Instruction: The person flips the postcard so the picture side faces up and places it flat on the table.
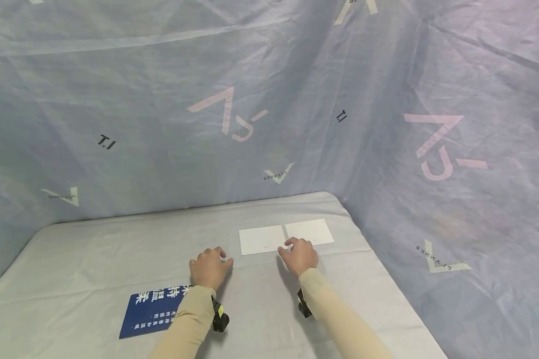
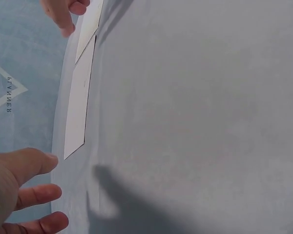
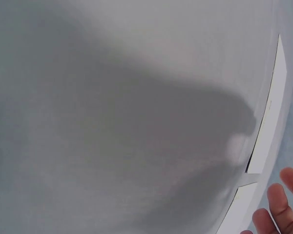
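Note:
Two white rectangular cards lie side by side, a left one (image 1: pixel 261 240) and a right one (image 1: pixel 311 232), with a thin grey gap between them. My left hand (image 1: pixel 209 269) hovers left of the cards, fingers loosely bent and thumb apart, holding nothing. In the left wrist view its thumb and fingers (image 2: pixel 41 195) are spread. Just in front of the right card is my right hand (image 1: pixel 299 257), its thumb and index finger parted and nothing between them. The right wrist view shows its fingertips (image 3: pixel 278 200) near the cards' edges.
A dark blue card (image 1: pixel 150 311) with white characters lies partly hidden under my left forearm. Grey cloth covers the table (image 1: pixel 94 259). Printed grey-blue fabric (image 1: pixel 161 124) hangs behind the table and along its right side. Each wrist wears a small black camera (image 1: pixel 220 319).

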The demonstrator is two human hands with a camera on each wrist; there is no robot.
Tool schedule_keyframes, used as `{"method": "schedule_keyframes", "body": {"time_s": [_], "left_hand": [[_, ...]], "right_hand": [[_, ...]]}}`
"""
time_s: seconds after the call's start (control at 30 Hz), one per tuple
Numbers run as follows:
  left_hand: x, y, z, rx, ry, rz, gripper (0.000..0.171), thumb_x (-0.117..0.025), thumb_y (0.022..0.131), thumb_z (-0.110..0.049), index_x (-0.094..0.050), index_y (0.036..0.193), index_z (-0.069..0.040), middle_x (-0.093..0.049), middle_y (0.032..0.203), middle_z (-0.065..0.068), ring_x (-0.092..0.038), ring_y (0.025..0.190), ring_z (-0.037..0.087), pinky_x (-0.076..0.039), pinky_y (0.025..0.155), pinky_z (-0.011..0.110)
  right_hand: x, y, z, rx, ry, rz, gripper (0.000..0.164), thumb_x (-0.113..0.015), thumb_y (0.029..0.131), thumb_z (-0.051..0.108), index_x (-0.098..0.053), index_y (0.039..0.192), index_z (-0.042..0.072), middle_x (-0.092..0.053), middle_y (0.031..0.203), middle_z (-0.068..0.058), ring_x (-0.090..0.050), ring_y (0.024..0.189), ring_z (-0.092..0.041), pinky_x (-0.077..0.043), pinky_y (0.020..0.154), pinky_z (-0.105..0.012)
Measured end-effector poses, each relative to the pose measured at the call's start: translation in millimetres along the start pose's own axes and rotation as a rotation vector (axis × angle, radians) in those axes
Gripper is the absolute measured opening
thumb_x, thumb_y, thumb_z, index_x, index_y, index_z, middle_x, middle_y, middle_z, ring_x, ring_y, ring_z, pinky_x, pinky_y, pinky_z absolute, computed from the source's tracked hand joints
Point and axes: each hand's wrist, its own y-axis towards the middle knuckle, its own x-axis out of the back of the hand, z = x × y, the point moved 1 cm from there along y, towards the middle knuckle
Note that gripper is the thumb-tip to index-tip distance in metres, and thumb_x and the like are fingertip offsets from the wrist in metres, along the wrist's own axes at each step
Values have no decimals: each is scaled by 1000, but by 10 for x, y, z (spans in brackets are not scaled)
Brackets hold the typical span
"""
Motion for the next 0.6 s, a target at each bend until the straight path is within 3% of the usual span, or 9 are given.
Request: {"method": "schedule_keyframes", "body": {"time_s": [0.6], "left_hand": [[-99,59,-57,-13,-8,-7,27,-79,86,-30,-73,95,-6,-69,88,13,-66,82,33,-48,80,54]], "right_hand": [[-66,72,15,1,-36,-12,30,-78,86,35,-78,104,11,-66,88,-8,-63,88,-29,-51,72,-45]]}}
